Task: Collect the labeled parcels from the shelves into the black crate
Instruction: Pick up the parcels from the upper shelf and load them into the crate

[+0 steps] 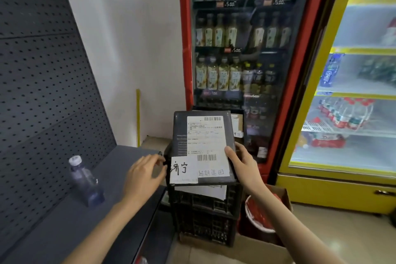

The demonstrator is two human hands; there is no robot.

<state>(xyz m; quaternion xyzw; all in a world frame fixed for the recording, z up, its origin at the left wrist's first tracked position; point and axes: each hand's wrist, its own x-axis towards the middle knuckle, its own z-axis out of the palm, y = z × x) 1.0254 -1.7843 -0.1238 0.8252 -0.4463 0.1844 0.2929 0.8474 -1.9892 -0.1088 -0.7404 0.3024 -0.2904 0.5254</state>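
A flat dark grey parcel (182,133) with a white shipping label and handwritten notes lies across the top of the black crate (205,218). My right hand (241,163) grips its right edge, thumb on the label. At the parcel's left edge hovers my left hand (143,176), fingers relaxed and holding nothing. More parcels sit under it in the crate: a white one (207,192) shows below, a brown box (237,123) behind.
A grey shelf (64,221) with a pegboard back is at left, carrying a clear plastic bottle (85,180). A red drinks fridge (242,49) stands behind the crate, a yellow one (353,92) at right. A cardboard box holding a red-lined bin (260,214) sits beside the crate.
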